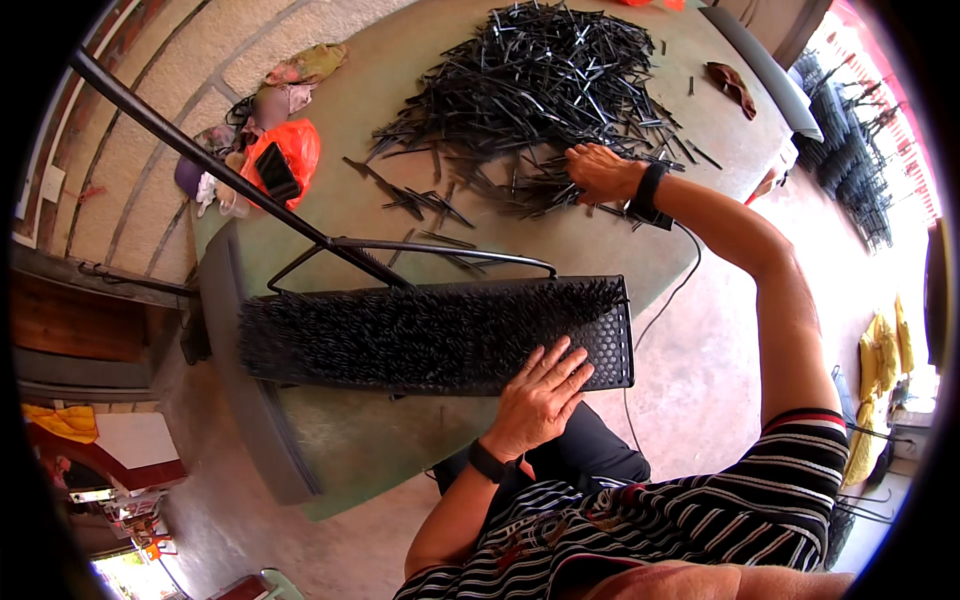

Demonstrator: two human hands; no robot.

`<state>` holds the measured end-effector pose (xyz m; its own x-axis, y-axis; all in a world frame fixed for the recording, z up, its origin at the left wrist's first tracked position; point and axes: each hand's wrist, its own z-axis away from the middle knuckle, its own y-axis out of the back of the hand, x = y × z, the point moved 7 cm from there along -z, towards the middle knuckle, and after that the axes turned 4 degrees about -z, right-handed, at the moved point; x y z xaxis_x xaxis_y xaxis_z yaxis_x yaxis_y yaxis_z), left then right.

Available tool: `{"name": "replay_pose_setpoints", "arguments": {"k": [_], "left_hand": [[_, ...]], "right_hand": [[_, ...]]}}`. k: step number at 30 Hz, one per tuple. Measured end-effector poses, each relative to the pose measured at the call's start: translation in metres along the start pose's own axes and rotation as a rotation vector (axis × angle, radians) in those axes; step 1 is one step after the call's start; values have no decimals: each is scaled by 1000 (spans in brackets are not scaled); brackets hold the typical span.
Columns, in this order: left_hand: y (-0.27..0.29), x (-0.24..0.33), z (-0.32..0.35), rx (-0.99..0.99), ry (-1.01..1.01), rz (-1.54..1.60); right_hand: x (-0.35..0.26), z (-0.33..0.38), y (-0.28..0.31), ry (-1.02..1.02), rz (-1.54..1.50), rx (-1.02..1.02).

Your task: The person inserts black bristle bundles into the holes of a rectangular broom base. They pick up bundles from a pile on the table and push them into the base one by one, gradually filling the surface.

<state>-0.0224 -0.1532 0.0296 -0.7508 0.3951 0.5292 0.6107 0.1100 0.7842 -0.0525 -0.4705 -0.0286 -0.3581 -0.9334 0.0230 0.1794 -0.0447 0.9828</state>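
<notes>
A long black perforated frame (606,345) lies across the near part of the table, with dense black bristle-like pieces (400,335) standing in most of its holes. The holes at its right end are bare. My left hand (543,395) rests on that right end, fingers stretched out across the bristles and the bare holes. Farther off, my right hand (604,173) is at the near edge of a big heap of thin black strips (540,85). Its fingers are curled down, and what they hold, if anything, is hidden. Both wrists wear dark bands.
A long black pole (200,158) runs from the frame to the upper left. On the table's left lie an orange plastic bag (300,150), a phone (277,172) and cloths. A brown cloth piece (732,90) lies far right. A thin cable (668,300) hangs off the table's right edge.
</notes>
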Motion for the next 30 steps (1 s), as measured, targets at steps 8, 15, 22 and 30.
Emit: {"name": "replay_pose_setpoints", "arguments": {"k": [8, 15, 22, 30], "left_hand": [[-1, -1, 2, -38, -12, 13], [6, 5, 0, -89, -23, 45], [59, 20, -6, 176, -49, 111], [169, 16, -18, 582, 96, 302]], "right_hand": [[-15, -12, 18, 55, 90, 148], [-4, -38, -7, -60, -138, -60], [-4, -36, -9, -44, -58, 43], [13, -20, -3, -34, -184, 285]]}}
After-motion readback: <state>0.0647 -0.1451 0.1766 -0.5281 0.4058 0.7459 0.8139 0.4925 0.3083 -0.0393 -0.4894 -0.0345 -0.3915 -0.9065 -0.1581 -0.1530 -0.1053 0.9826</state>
